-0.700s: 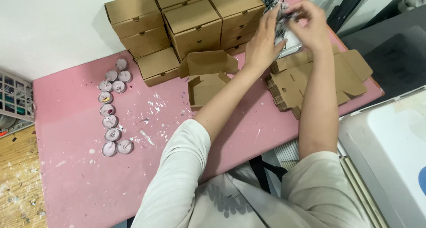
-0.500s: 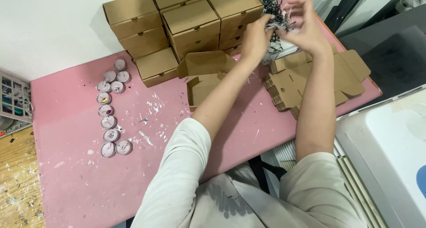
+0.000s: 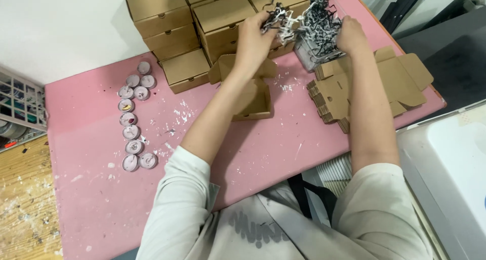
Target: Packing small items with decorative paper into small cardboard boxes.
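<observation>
Pink, paint-flecked table, pale wall behind; white appliance at the right edge.

Item: loose tuft of black-and-white shredded paper filler. Held in the air just beyond the open brown cardboard box, which serves as the landmark below.

Left hand: above the open box, fingers closed on the left strands of the tuft. Right hand: to the box's right and further back, fingers curled into the larger mass of filler; whether they pinch it tightly cannot be told.

Handling, by judgement: very light, soft, springy, tangling; strands shed freely and stretch apart when pulled. Best taken as a loose handful from the middle of the clump, not by single strands, and compressed gently.

Around the open box: stack of closed brown cardboard boxes behind and to its left; pile of flat, unfolded brown cardboard blanks to its right; a cluster of small round silver-cupped tealight candles well to its left.
</observation>
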